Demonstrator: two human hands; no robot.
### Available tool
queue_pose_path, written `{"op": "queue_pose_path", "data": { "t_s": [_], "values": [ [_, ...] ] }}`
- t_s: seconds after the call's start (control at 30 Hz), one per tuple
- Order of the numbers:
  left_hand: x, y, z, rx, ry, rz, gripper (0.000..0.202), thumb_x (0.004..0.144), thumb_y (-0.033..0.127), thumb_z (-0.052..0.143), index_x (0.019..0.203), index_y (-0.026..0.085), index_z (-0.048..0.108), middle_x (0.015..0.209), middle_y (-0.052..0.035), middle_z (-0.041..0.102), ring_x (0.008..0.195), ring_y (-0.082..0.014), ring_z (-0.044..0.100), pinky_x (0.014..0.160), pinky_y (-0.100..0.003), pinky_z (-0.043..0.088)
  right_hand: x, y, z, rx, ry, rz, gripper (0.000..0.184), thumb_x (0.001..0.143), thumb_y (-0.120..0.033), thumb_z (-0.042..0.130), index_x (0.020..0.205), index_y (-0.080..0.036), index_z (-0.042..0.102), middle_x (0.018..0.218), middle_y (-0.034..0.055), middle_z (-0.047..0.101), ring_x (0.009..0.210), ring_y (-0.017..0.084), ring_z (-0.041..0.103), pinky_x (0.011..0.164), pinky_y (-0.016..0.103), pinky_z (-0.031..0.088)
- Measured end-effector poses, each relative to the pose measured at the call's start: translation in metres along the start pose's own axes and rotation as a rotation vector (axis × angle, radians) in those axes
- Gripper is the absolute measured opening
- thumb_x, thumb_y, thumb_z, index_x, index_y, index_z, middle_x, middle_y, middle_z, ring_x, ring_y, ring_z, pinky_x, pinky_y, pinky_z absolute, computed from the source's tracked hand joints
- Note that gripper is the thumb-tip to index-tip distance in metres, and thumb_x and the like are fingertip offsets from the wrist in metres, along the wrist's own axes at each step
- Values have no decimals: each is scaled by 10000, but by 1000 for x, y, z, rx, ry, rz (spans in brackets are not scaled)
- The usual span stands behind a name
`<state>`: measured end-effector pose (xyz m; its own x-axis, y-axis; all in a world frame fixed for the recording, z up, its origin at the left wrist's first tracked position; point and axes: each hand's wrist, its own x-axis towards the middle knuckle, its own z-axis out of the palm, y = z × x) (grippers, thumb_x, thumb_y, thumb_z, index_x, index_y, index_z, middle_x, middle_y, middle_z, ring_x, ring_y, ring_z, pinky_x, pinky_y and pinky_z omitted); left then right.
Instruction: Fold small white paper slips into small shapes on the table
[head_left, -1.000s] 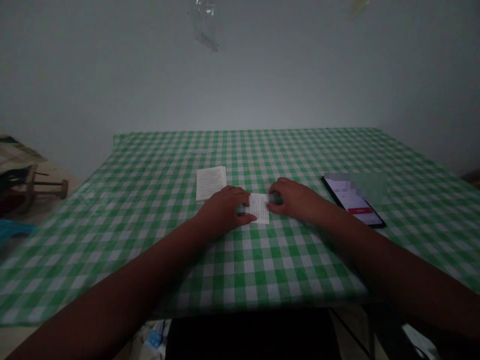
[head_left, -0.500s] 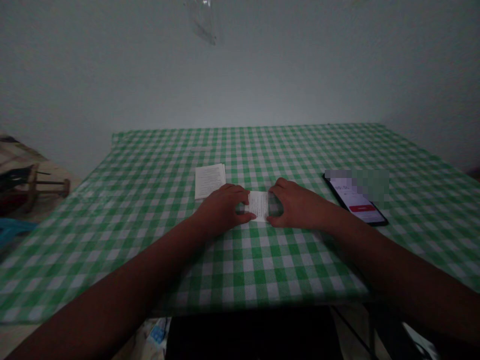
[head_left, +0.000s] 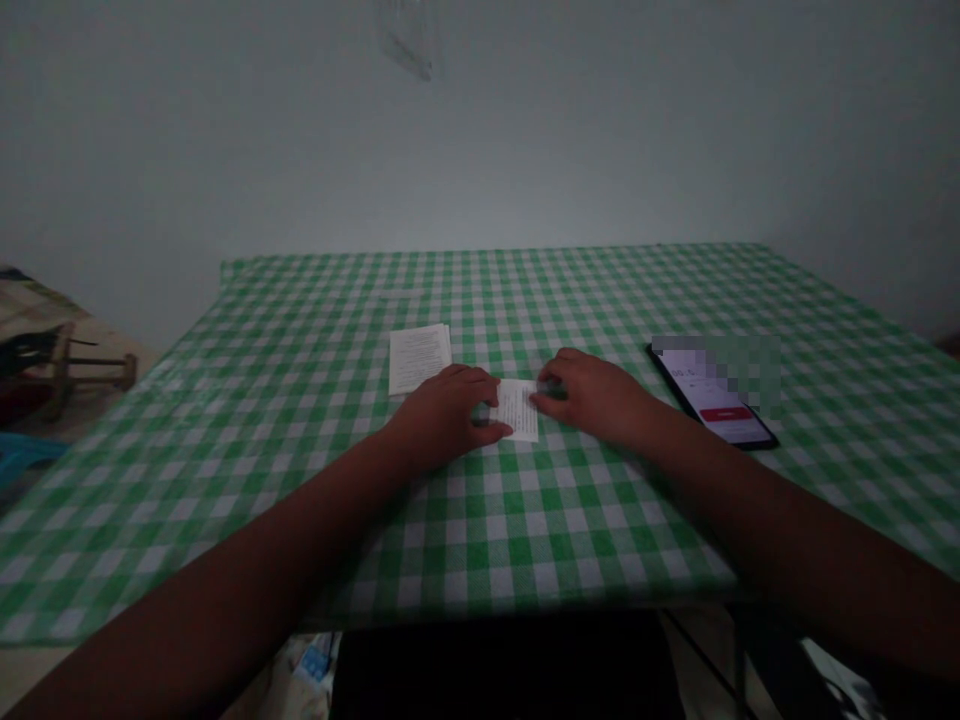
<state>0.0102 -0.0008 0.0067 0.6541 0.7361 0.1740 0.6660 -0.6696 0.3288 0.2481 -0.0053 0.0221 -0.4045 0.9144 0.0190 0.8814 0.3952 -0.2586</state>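
Observation:
A small folded sheet of printed paper (head_left: 519, 408) lies on the green-and-white checked tablecloth (head_left: 480, 520). My left hand (head_left: 444, 414) rests on its left edge, fingers curled and thumb pressing the paper down. My right hand (head_left: 591, 393) is at the paper's right edge with fingertips pinched against it. A second, larger folded printed sheet (head_left: 418, 358) lies flat just beyond my left hand, untouched.
A phone (head_left: 712, 403) with a lit screen lies on the cloth to the right of my right hand. A pale wall stands behind the table. On the floor at far left is a wooden stand (head_left: 67, 372).
My right hand has shifted slightly left over the paper's right edge. The left hand has stayed pressed on the paper.

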Motion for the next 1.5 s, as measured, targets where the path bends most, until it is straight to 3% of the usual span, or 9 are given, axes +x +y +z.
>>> {"op": "queue_pose_path", "data": {
  "t_s": [0.17, 0.57, 1.1, 1.33, 1.5],
  "values": [
    [0, -1, 1, 5, 2, 4, 292, 795, 445, 741, 949, 215, 649, 1201, -50, 665, 1152, -253, 565, 1004, -414, 443, 2, 2, 1, -45, -4, -9, 354, 878, -492, 591, 1055, -190, 642, 1073, 94, 625, 868, 222, 625, 701, 333, 476],
    [0, -3, 2, -16, 8, 11, 307, 783, 431, 759, 965, 210, 652, 1241, -44, 655, 1177, -246, 557, 1028, -419, 431, -12, -13, -10, -140, -61, -101, 520, 782, -541, 651, 1126, -152, 649, 1052, 123, 606, 912, 268, 611, 748, 369, 503],
    [0, -1, 1, -2, -5, 6, 300, 794, 436, 746, 962, 202, 662, 1207, -59, 663, 1166, -258, 557, 1011, -424, 439, 13, 7, 5, -9, 67, 33, 156, 852, -347, 628, 875, -219, 714, 917, 50, 695, 807, 200, 618, 641, 311, 410],
    [1, -4, 4, 6, 5, 19, 315, 794, 452, 741, 968, 201, 661, 1244, -65, 658, 1182, -263, 556, 1020, -432, 435, 20, 7, 11, -24, 132, 80, 156, 870, -305, 595, 803, -214, 702, 834, 53, 702, 729, 187, 591, 589, 304, 361],
    [0, -8, 2, 11, 17, 71, 311, 787, 426, 757, 970, 193, 663, 1242, -72, 663, 1174, -250, 568, 1034, -419, 430, 19, 13, 14, 11, 201, 58, 171, 891, -260, 547, 851, -186, 695, 851, 72, 694, 766, 199, 601, 643, 312, 409]
  ]
}}
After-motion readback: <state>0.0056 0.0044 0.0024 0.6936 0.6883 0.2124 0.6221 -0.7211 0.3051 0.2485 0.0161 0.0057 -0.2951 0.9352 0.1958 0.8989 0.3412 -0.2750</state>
